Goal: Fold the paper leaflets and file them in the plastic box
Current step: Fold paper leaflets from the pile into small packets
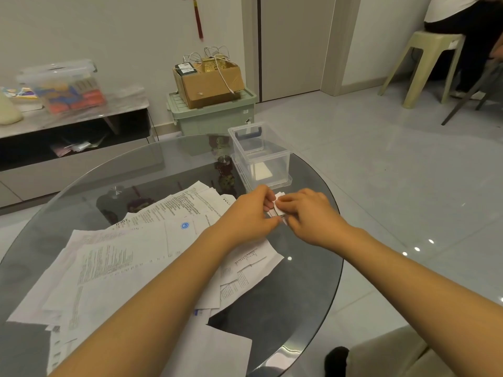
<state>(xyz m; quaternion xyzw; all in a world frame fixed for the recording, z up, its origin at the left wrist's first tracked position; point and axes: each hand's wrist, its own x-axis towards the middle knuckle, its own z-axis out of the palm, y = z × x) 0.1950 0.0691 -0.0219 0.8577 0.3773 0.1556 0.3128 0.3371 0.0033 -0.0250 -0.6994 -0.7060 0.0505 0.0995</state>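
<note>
A small folded white leaflet (278,206) sits between my two hands just above the round glass table (313,281). My left hand (249,213) pinches its left edge and my right hand (307,213) pinches its right edge; the hands hide most of it. Just beyond them stands the clear plastic box (260,156), open, with a white slip lying inside. A loose heap of printed paper leaflets (130,257) covers the table's left and middle, under my left forearm.
The table's curved right edge runs close to my right forearm. Behind the table stand a green storage bin (215,115) topped by a cardboard box, and a low cabinet (73,131) at left. A person sits on a plastic stool (424,63) at far right.
</note>
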